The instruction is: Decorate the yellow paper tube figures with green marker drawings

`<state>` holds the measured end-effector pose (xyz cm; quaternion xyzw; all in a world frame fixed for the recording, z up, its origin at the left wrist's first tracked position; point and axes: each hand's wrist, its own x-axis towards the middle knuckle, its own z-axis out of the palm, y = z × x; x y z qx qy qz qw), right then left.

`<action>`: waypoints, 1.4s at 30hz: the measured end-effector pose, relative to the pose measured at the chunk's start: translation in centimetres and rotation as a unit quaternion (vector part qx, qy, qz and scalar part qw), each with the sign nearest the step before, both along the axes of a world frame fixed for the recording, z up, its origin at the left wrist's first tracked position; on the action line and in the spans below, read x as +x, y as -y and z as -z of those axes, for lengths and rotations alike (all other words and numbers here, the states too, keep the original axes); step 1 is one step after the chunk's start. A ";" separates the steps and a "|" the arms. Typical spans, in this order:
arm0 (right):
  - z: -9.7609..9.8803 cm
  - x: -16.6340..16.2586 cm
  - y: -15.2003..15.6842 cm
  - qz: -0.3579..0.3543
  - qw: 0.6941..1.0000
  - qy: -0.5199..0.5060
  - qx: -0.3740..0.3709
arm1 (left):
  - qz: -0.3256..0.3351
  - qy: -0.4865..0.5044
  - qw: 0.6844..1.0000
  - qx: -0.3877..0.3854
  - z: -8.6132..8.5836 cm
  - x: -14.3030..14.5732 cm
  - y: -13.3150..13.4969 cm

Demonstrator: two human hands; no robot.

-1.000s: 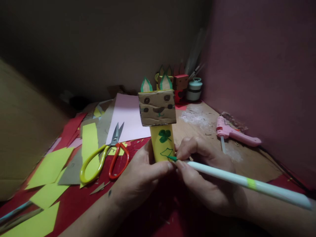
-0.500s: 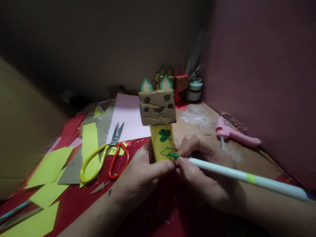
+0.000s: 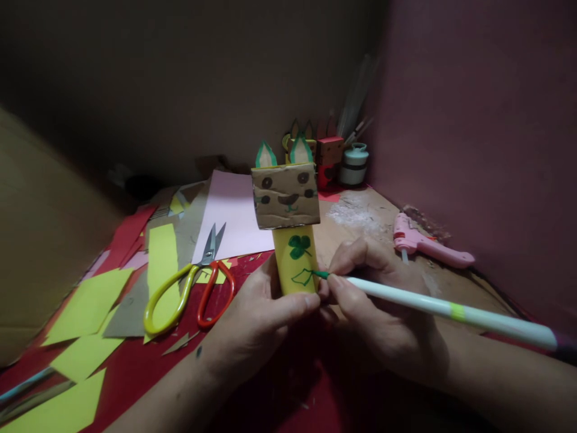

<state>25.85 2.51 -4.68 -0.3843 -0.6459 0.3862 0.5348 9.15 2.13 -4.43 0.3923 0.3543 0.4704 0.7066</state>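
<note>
A paper animal figure [image 3: 285, 195] stands upright in front of me, with a brown cardboard face, two green-edged ears and a yellow tube body [image 3: 282, 249]. A filled green clover [image 3: 299, 246] is drawn on the body, and a green leaf outline [image 3: 301, 276] shows below it. Wrapped round the base of the tube, my left hand [image 3: 270, 307] holds it with the thumb across the front. My right hand [image 3: 374, 294] pinches a white marker pen [image 3: 406, 297] near its green tip, which is at the right end of the outline.
Scissors [image 3: 208, 255] with one yellow and one red handle lie left of my hands, among yellow paper pieces [image 3: 88, 300] and a pink sheet [image 3: 229, 210]. A pink glue gun [image 3: 428, 243] rests at right. Behind stand a red figure [image 3: 330, 153] and a pale jar [image 3: 354, 165].
The pen tip has moved slightly up, along the right end of the leaf outline, with my right hand. My left hand keeps its hold on the figure.
</note>
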 end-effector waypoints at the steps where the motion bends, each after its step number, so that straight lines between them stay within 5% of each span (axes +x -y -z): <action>1: 0.0 0.0 0.0 0.002 1.000 0.000 -0.001 | 0.001 0.001 1.000 0.000 0.0 0.0 0.0; 28: -0.4 0.1 0.5 -0.033 0.996 0.047 0.063 | -0.005 -0.021 1.000 0.014 -0.1 0.0 -0.1; 42: -0.1 -0.1 0.4 -0.001 1.000 -0.004 -0.001 | -0.001 -0.030 1.000 -0.005 -0.3 0.0 0.0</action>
